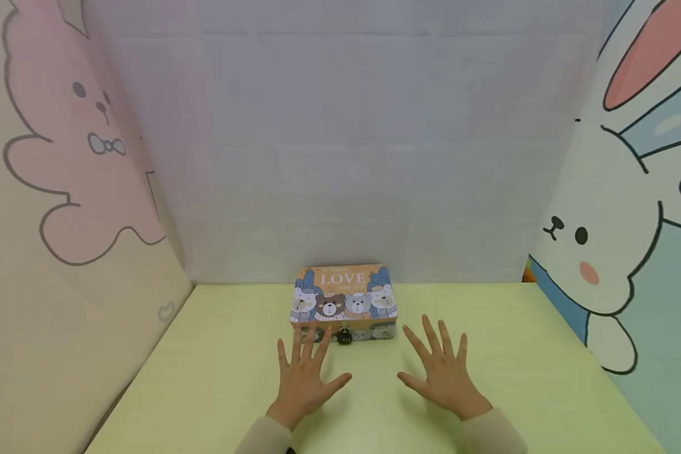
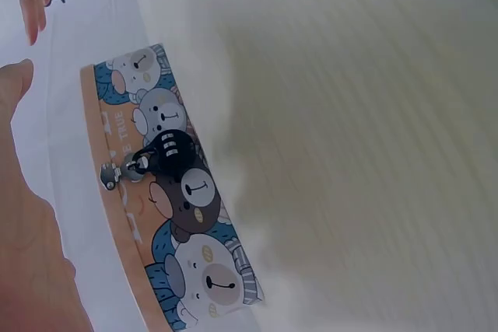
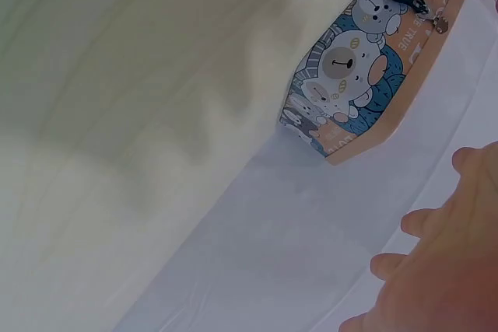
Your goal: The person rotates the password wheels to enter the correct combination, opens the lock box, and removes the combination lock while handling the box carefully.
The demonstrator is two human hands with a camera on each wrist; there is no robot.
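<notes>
Near the bear-printed LOVE box (image 1: 343, 304) (its black combination padlock (image 1: 345, 337) hung in front), the left hand (image 1: 302, 381) and right hand (image 1: 447, 378) had fingers released, spread.

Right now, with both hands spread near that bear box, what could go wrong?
Two things, I'd guess. A black padlock hangs on the front of the closed box, so it may not open; I can't tell whether the lock is fastened. The box also sits near the white backdrop, so a careless push from the left hand or right hand might bump it backward.
</notes>
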